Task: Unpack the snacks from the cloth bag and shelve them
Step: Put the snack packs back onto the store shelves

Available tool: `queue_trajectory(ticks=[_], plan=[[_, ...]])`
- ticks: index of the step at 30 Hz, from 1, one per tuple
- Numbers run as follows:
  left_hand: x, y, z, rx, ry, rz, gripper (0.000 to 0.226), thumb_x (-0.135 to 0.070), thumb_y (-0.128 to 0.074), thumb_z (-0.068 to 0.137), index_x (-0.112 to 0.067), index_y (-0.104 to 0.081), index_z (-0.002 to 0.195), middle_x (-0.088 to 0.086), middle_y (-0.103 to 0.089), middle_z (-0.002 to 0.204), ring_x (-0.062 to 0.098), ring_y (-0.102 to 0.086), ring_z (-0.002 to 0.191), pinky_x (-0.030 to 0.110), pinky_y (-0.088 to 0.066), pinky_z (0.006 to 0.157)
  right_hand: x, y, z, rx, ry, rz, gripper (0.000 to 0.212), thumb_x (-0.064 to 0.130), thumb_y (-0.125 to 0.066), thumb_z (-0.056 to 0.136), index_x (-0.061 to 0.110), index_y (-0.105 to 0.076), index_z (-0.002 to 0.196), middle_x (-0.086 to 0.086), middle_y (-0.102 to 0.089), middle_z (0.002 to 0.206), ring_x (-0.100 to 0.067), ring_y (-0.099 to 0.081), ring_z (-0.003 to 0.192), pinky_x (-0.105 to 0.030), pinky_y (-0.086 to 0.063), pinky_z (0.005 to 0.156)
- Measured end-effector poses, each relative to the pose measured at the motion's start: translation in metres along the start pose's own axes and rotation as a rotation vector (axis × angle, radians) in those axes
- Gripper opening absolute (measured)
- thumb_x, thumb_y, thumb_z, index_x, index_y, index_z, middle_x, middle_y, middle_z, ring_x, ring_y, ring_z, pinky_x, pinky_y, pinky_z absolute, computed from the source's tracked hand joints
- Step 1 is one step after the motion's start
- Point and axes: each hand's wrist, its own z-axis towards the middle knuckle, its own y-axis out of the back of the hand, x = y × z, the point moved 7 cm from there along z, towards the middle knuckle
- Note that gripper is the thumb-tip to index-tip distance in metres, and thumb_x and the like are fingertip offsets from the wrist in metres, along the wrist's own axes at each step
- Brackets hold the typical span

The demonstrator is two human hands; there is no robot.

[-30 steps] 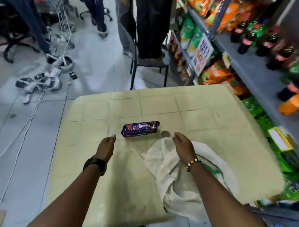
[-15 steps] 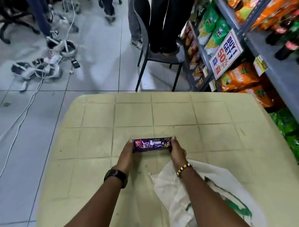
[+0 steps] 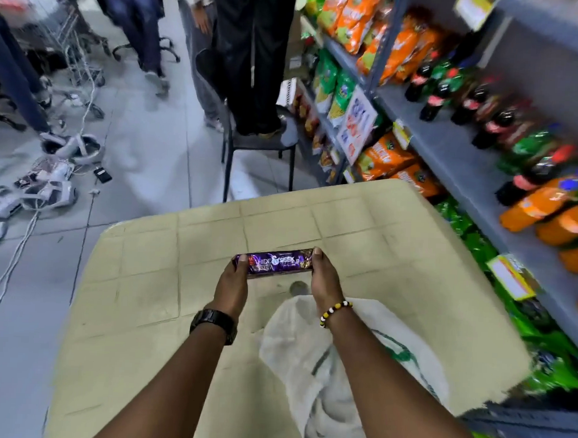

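Note:
A purple biscuit pack (image 3: 274,262) is held level above the beige table (image 3: 145,295), one end in each hand. My left hand (image 3: 233,282) grips its left end and my right hand (image 3: 323,278) grips its right end. The white cloth bag (image 3: 311,359) with a green print lies crumpled on the table under my right forearm. Grey shelves (image 3: 449,153) on the right carry orange and green snack bags and dark soda bottles.
A black chair (image 3: 261,144) stands just beyond the table with a person standing on it. Other people's legs, office chairs, white headsets (image 3: 50,188) and cables fill the tiled floor at the left. A promo sign (image 3: 358,125) hangs on the shelf edge.
A second ago the pack lay on the table with both hands near it. Both hands have since taken hold of its ends and lifted it; the view has swung toward the shelves.

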Motion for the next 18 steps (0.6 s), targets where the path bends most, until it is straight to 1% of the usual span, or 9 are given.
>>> queue_trajectory(ticks=[2,4,6,8,9,11,13,15,18], plan=[[-0.035,-0.034,-0.027,0.065,-0.089,0.023,0.039,-0.05,-0.038,0.101,-0.023,-0.062,0.117,0.002,-0.066,0.115,0.021,-0.059,0.103,0.04,-0.048,0.095,0.025,0.052,-0.024,-0.064,0.063,-0.005,0.052,0.043,-0.033,0.104,0.007,-0.051,0.137,-0.013,-0.054,0.141,-0.022,-0.051,0.128,-0.039,-0.035,0.114],[-0.07,-0.082,-0.068,0.157,-0.194,0.072,0.037,-0.05,-0.037,0.101,-0.026,-0.064,0.11,0.0,-0.069,0.106,0.018,-0.06,0.092,0.035,-0.048,0.081,0.042,0.122,-0.059,-0.168,0.101,0.018,0.051,0.042,-0.033,0.104,0.007,-0.054,0.134,-0.014,-0.057,0.137,-0.022,-0.053,0.123,-0.038,-0.038,0.111],[-0.096,-0.133,-0.115,0.242,-0.271,0.123,0.038,-0.052,-0.036,0.101,-0.026,-0.064,0.108,0.0,-0.068,0.101,0.021,-0.06,0.091,0.038,-0.048,0.084,0.053,0.194,-0.104,-0.274,0.152,0.019,0.048,0.038,-0.033,0.105,0.005,-0.056,0.131,-0.016,-0.059,0.134,-0.018,-0.053,0.114,-0.028,-0.04,0.103],[-0.114,-0.188,-0.164,0.322,-0.355,0.201,0.041,-0.05,-0.035,0.102,-0.023,-0.064,0.112,0.006,-0.068,0.108,0.028,-0.06,0.1,0.039,-0.046,0.09,0.058,0.268,-0.155,-0.395,0.155,-0.043,0.045,0.032,-0.032,0.106,0.004,-0.056,0.131,-0.017,-0.059,0.135,-0.019,-0.054,0.115,-0.02,-0.038,0.091],[-0.123,-0.226,-0.202,0.39,-0.4,0.25,0.043,-0.047,-0.036,0.103,-0.018,-0.065,0.115,0.012,-0.068,0.113,0.03,-0.06,0.104,0.038,-0.044,0.089,0.053,0.314,-0.19,-0.454,0.128,-0.037,0.043,0.028,-0.031,0.107,0.003,-0.053,0.133,-0.018,-0.056,0.137,-0.022,-0.054,0.117,-0.021,-0.037,0.09],[-0.128,-0.297,-0.284,0.511,-0.468,0.337,0.043,-0.041,-0.037,0.104,-0.011,-0.065,0.115,0.02,-0.067,0.116,0.035,-0.06,0.107,0.036,-0.041,0.084,0.031,0.406,-0.263,-0.592,0.073,-0.078,0.041,0.019,-0.029,0.106,-0.001,-0.047,0.136,-0.025,-0.052,0.138,-0.032,-0.051,0.124,-0.032,-0.035,0.099],[-0.123,-0.345,-0.341,0.593,-0.459,0.371,0.042,-0.036,-0.037,0.103,-0.006,-0.065,0.111,0.027,-0.064,0.117,0.038,-0.059,0.106,0.04,-0.041,0.086,0.013,0.465,-0.318,-0.685,0.021,-0.049,0.043,0.024,-0.031,0.105,-0.003,-0.053,0.129,-0.027,-0.056,0.132,-0.037,-0.052,0.122,-0.038,-0.039,0.102],[-0.106,-0.407,-0.434,0.717,-0.457,0.453,0.046,-0.038,-0.035,0.103,-0.002,-0.062,0.114,0.031,-0.061,0.12,0.04,-0.057,0.104,0.041,-0.041,0.085,-0.013,0.539,-0.409,-0.841,0.004,-0.022,0.046,0.031,-0.034,0.104,-0.003,-0.058,0.125,-0.025,-0.06,0.127,-0.037,-0.055,0.12,-0.036,-0.043,0.1],[-0.08,-0.471,-0.548,0.847,-0.483,0.474,0.058,-0.046,-0.035,0.103,0.005,-0.059,0.119,0.033,-0.061,0.119,0.043,-0.058,0.111,0.043,-0.043,0.088,-0.043,0.614,-0.514,-0.97,-0.015,-0.037,0.044,0.029,-0.031,0.105,0.003,-0.065,0.113,-0.024,-0.062,0.125,-0.037,-0.056,0.117,-0.033,-0.044,0.093]])
